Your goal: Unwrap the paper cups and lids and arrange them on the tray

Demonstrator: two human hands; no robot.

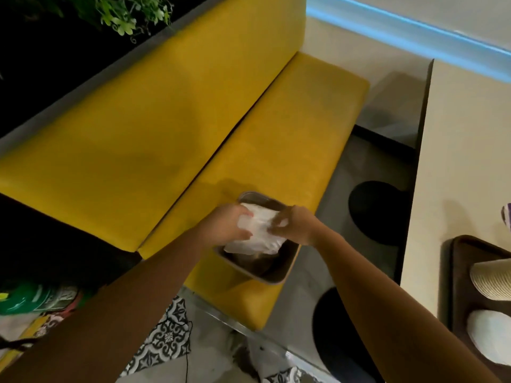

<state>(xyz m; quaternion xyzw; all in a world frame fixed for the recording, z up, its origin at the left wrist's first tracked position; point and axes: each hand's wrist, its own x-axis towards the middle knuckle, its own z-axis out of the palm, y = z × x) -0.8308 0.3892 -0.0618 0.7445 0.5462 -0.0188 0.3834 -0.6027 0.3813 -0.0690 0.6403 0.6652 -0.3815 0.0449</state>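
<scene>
A crumpled clear plastic wrapper (255, 234) sits over a dark rectangular bin (272, 275) that stands on the yellow bench seat. My left hand (225, 225) grips the wrapper's left side, and my right hand (293, 223) pinches its right side. At the far right, a dark brown tray (456, 261) lies on the white table. It carries a stack of paper cups (490, 279) on its side and a stack of white lids (489, 337) below it.
The yellow bench (276, 128) with its backrest (132, 128) fills the middle. The white table (467, 150) edge runs down the right. Black round table bases (373, 211) sit on the grey floor. Patterned tiles (166, 335) and a green object (25, 298) lie lower left.
</scene>
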